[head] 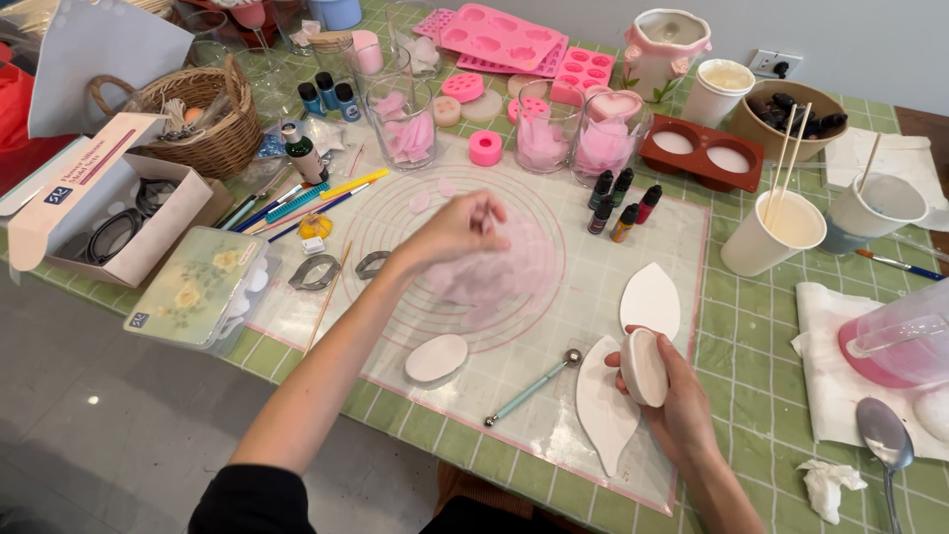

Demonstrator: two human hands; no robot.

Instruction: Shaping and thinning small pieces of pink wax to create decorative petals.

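Head view, craft table, one entry per item.

Left hand (457, 229): raised over the silicone mat (554, 326), fingertips pinched on a thin pink petal (494, 269) that is blurred; I cannot tell how many sheets hang from the pinch. Risk: the piece looks very thin and could tear or slip out if I squeeze unevenly.

Right hand (672, 396): closed around a white oval mould (645, 366), held on edge above the near part of the mat. Risk: a loose hold would drop it onto the white leaf shape (605, 405) lying just below and dent that.

White leaf, second (650, 300): flat on the mat, near my right hand. Risk: my wrist could brush it.

Ball tool (532, 388): lying loose between the small oval dish (436, 358) and the leaf shape. Risk: it may roll if nudged.

Dye bottles (621, 206): upright cluster at the far edge of the mat, just beyond my left hand. Risk: a reach forward could tip them onto the mat.

Paper cup (771, 232) with sticks: right of the mat, filled with pale liquid. Risk: a spill if my right arm swings out.

Pink jug (895, 341): at the far right on a paper towel, beside a spoon (883, 435).
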